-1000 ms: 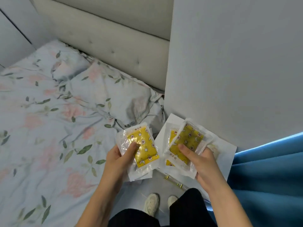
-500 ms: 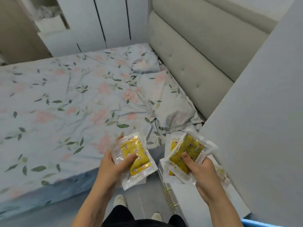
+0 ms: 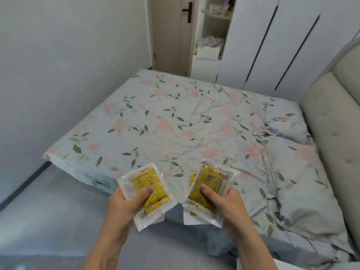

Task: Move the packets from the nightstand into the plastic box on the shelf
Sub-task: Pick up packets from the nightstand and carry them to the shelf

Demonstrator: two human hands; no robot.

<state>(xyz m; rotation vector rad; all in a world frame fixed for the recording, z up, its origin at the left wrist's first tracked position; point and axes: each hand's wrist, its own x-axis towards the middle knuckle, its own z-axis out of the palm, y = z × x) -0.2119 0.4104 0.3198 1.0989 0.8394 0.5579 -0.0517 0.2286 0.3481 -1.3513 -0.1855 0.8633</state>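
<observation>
Left hand (image 3: 126, 205) raised at chest height, palm up under a clear packet (image 3: 146, 193) with a yellow star-printed pad inside; thumb (image 3: 143, 194) laid flat across the yellow face, fingers curled beneath, pinching the packet between thumb and fingers. Tilted so its top corner points up and left. Right hand (image 3: 228, 205) mirrored just beside it, gripping a small stack of similar packets (image 3: 209, 190), at least two, the upper one fanned slightly off the lower; thumb (image 3: 209, 192) pressed on the yellow area, fingers wrapped behind the right edge. Both forearms bare, reaching up from the bottom edge, elbows out of view. Two bundles near each other, edges close at the middle but whether touching cannot be told.

Behind and below the hands: a bed (image 3: 194, 123) under a pale blue sheet with pink blossoms and green leaves, rumpled toward the right, a pillow (image 3: 282, 129) in matching fabric near the padded beige headboard (image 3: 335, 123). Grey floor (image 3: 48, 201) to the left along a plain white wall (image 3: 68, 55). Across the room, a closed beige door (image 3: 171, 32) with a dark handle, then an open white shelf unit (image 3: 212, 26) with a pale box (image 3: 208, 51) holding crumpled white material, and white wardrobe doors (image 3: 272, 39) with dark vertical slots.
</observation>
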